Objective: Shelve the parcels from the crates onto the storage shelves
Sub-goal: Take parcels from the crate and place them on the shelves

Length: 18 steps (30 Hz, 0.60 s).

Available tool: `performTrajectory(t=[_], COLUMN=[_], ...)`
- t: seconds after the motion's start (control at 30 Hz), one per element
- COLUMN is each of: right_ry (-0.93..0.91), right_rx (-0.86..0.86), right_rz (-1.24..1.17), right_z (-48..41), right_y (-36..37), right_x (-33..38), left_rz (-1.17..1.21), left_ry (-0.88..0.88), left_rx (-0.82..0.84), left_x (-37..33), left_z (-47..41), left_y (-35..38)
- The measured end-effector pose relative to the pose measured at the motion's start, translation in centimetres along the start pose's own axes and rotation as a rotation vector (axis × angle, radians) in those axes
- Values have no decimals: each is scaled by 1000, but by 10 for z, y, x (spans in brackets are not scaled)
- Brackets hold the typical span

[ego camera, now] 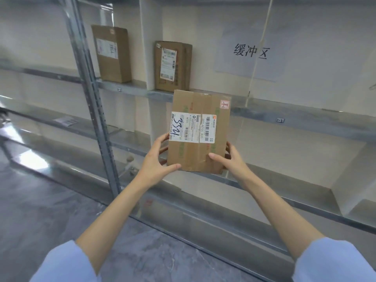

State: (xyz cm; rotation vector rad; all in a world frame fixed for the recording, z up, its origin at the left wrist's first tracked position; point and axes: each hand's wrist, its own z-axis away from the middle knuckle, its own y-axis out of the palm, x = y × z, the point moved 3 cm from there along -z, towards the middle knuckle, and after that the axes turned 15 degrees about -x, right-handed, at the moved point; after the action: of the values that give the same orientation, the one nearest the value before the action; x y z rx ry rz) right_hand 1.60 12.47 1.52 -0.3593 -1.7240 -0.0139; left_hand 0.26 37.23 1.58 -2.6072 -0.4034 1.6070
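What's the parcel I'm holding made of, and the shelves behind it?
The parcel looks like matte brown cardboard: creased edges, clear tape, paper labels stuck on. The shelves seem to be metal, probably steel: grey, with a dull reflective sheen.

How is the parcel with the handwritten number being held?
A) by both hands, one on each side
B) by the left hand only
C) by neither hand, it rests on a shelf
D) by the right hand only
A: the left hand and the right hand each grip a lower side of the parcel, thumbs on its front.
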Motion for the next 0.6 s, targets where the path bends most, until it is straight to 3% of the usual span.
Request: performTrajectory(t=[0.33, 0.6], right_ry=[29, -22], right_rx=[178, 225], right_rz=[-108, -122], right_z=[-87, -154], right_y=[109, 188], right_x=[-19, -38], left_rz=[-157, -268], left_ry=[-57, -114], left_rx=[-149, -260], left_x=[67, 126], left_z=[-69, -136], left_y=[-56, -86])
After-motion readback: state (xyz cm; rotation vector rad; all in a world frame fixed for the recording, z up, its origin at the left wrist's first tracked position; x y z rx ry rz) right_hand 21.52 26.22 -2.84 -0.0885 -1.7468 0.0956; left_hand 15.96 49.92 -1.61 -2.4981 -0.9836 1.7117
